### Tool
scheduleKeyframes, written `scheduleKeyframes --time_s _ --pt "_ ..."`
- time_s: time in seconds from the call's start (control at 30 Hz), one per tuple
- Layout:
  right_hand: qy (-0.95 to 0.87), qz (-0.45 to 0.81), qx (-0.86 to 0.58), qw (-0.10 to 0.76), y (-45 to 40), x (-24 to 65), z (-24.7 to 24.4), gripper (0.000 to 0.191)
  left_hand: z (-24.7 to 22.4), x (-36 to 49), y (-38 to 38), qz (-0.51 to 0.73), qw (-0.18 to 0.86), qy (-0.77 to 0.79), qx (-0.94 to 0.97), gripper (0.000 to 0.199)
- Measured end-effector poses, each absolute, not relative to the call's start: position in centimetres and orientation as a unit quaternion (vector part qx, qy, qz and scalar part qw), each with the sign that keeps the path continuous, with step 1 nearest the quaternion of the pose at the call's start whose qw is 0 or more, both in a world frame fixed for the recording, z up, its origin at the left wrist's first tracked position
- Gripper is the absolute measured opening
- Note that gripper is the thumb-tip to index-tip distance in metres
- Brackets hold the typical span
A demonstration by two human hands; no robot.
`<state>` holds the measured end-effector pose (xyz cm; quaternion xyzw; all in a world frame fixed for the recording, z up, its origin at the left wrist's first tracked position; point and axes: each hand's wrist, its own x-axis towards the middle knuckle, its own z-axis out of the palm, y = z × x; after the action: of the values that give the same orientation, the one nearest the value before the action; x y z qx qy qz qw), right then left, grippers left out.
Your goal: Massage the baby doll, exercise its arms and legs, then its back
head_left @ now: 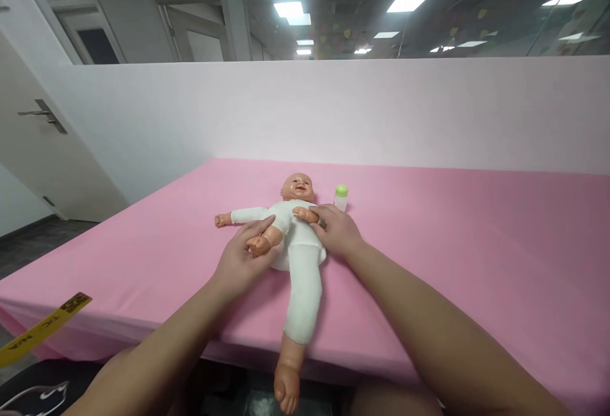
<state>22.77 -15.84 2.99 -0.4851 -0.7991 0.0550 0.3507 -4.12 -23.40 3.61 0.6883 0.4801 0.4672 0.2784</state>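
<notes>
A baby doll (294,238) in white clothes lies on its back on the pink table (452,244), head away from me. My left hand (243,257) grips the doll's bent bare leg, folded up against its body. My right hand (339,230) rests on the doll's side and pinches its near arm. The doll's other leg, in a white trouser leg, stretches toward me with its bare foot (286,387) hanging past the table's front edge. A small bottle with a green cap (340,197) stands just beyond my right hand, beside the doll's head.
A pink partition wall (381,111) rises behind the table. A white door with a handle (45,114) is at the left. A yellow tape strip (42,324) hangs at the table's lower left corner.
</notes>
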Motion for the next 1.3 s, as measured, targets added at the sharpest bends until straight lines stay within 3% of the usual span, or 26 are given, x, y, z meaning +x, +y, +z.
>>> scheduleKeyframes --time_s 0.1,0.3,0.47,0.67,0.93,1.03,1.17,1.3 --pt "-0.755 0.063 -0.5 0.419 -15.1 23.9 2.6 0.034 3.5 -5.0 -25.7 0.466 0.22 0.478 0.711 0.068" --pt "-0.585 0.125 -0.606 0.525 -12.4 27.6 1.6 0.048 1.8 -8.1 -31.0 0.437 0.201 0.523 0.704 0.061" --pt "-0.472 0.208 -0.715 0.472 -10.2 31.1 0.5 0.061 0.9 -9.8 -34.1 0.41 0.192 0.552 0.701 0.062" --pt "-0.455 0.232 -0.751 0.42 -9.4 32.7 -0.4 0.056 1.5 -9.9 -35.3 0.411 0.162 0.569 0.694 0.056" --pt "-0.542 0.145 -0.658 0.502 -11.2 29.7 1.1 0.071 2.0 -9.6 -33.9 0.446 0.188 0.559 0.674 0.06" --pt "-0.627 0.114 -0.564 0.525 -13.2 26.6 2.3 0.061 2.8 -8.9 -32.4 0.464 0.186 0.544 0.674 0.062" --pt "-0.777 0.057 -0.447 0.441 -15.3 23.1 3.2 0.031 4.6 -7.7 -29.2 0.473 0.2 0.526 0.678 0.065" --pt "-0.856 -0.014 -0.362 0.369 -15.3 22.1 2.9 0.032 5.6 -6.2 -25.8 0.476 0.245 0.523 0.663 0.069"
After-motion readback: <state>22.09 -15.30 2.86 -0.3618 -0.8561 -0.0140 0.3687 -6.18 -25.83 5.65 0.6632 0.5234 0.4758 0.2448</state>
